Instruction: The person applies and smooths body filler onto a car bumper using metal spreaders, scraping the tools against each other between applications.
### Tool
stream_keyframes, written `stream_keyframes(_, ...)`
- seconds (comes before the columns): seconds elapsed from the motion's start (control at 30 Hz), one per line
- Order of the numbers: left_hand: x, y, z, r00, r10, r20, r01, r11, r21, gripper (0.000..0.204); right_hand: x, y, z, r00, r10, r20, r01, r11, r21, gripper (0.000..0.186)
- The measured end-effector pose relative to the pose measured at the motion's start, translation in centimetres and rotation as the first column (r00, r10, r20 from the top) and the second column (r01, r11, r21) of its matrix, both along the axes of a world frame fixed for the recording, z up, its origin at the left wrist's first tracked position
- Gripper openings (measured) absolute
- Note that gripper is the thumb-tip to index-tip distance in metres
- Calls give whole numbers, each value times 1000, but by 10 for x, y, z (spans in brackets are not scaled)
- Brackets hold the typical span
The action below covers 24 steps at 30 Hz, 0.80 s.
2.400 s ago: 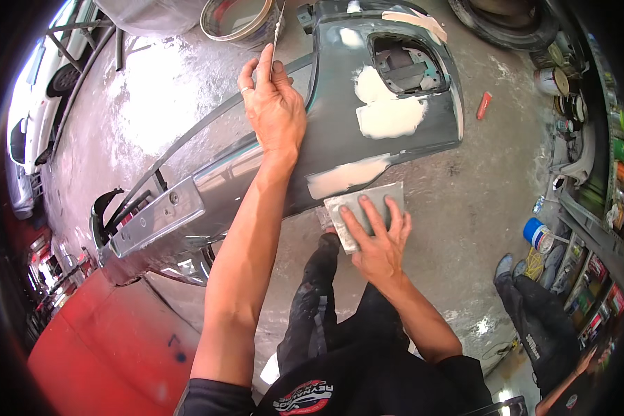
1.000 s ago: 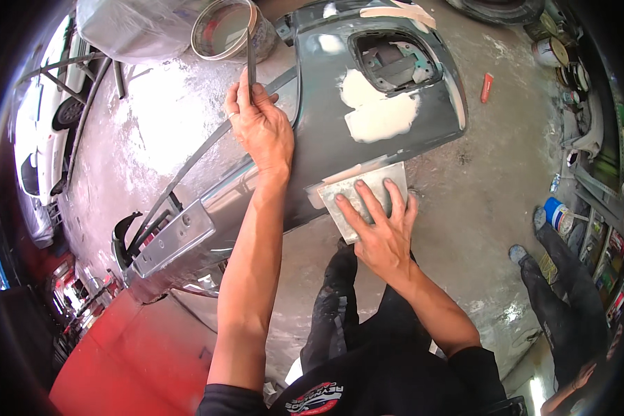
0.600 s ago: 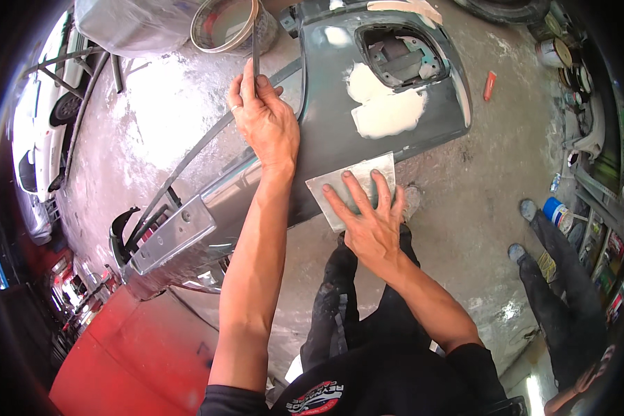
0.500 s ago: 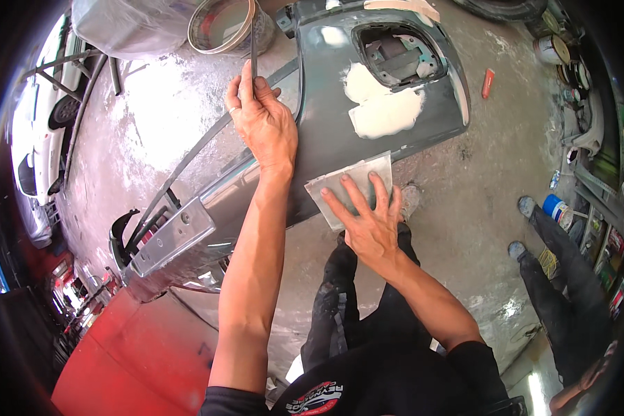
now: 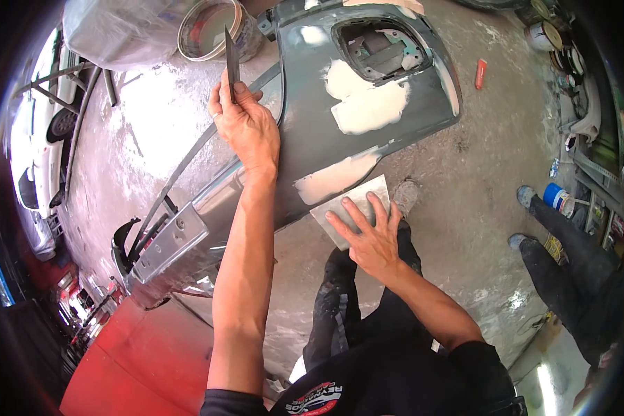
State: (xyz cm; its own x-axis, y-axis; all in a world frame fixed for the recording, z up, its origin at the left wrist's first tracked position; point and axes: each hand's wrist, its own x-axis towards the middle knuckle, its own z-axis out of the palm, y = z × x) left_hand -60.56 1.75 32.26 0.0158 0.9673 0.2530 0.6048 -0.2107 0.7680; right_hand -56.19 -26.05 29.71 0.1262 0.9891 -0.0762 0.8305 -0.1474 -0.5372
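My left hand [image 5: 248, 132] is raised over the left part of a dark grey car body panel [image 5: 301, 104], closed around a thin dark blade like a filler spreader [image 5: 231, 59]. My right hand [image 5: 376, 239] grips a flat, pale grey square plate [image 5: 333, 215], its fingers spread over the top and its thumb hidden. The plate is beside the panel's near edge, next to a smooth cream filler patch [image 5: 336, 177]. Another, larger cream patch [image 5: 374, 107] lies below the panel's rounded opening [image 5: 381, 52].
A bucket [image 5: 211, 31] stands behind the panel beside a plastic-covered object [image 5: 118, 31]. To the right are a red tube [image 5: 480, 74] on the floor, cans [image 5: 544, 36] and another person's legs [image 5: 561, 256]. A red car panel [image 5: 145, 353] is at lower left.
My right hand and the plate have drawn back toward me, uncovering the cream patch near the panel's edge. The blade in my left hand has turned, showing more of its flat side.
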Motion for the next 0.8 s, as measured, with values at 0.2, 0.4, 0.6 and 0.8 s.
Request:
stream_keyframes(0.2, -7, 4, -6, 1000, -9, 3, 9, 999, 37, 30, 31, 6, 19, 990, -76, 117, 68, 995, 75, 80)
stream_keyframes(0.4, -5, 3, -5, 1000, -8, -7, 8, 1000, 12, 31, 49, 32, 20, 995, -60, 76, 54, 995, 85, 75)
stream_keyframes(0.6, -5, 2, -4, 1000, -11, -23, 12, 1000, 25, 30, 48, 42, 15, 997, -68, 25, 65, 992, 109, 81)
stream_keyframes(0.8, -8, 3, -4, 1000, -14, -25, 14, 1000, 15, 30, 47, 44, 12, 999, -53, 10, 52, 996, 76, 80)
